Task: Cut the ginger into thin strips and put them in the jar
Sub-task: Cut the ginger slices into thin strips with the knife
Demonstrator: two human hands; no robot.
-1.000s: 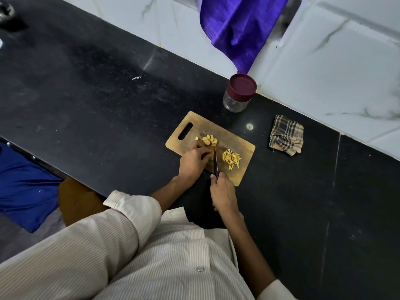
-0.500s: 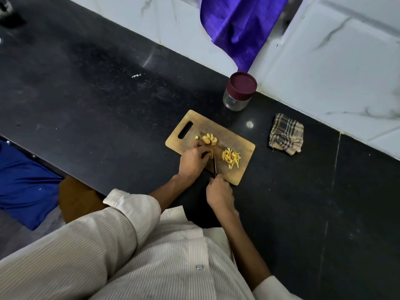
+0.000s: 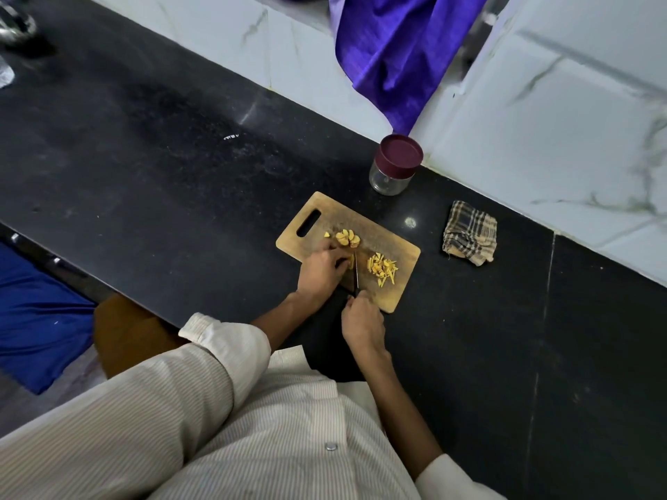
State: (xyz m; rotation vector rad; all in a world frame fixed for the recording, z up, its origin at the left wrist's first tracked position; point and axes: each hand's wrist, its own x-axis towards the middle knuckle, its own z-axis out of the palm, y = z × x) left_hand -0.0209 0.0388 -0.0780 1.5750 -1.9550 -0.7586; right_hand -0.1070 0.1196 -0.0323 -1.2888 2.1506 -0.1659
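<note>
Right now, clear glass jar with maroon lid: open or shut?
Shut. The maroon lid sits on the upright clear glass jar; no ginger visible inside.

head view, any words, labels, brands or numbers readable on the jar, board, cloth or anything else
None can be read.
jar: clear glass, plain maroon lid, no label showing.
cutting board: bare wood.
checked cloth: pattern only.
counter: one small white mark, too small and blurred to read.

Knife (image 3: 356, 272) handle hidden inside right hand (image 3: 362, 324); ginger piece (image 3: 350, 260) mostly covered by left hand (image 3: 322, 270) fingers.
</note>
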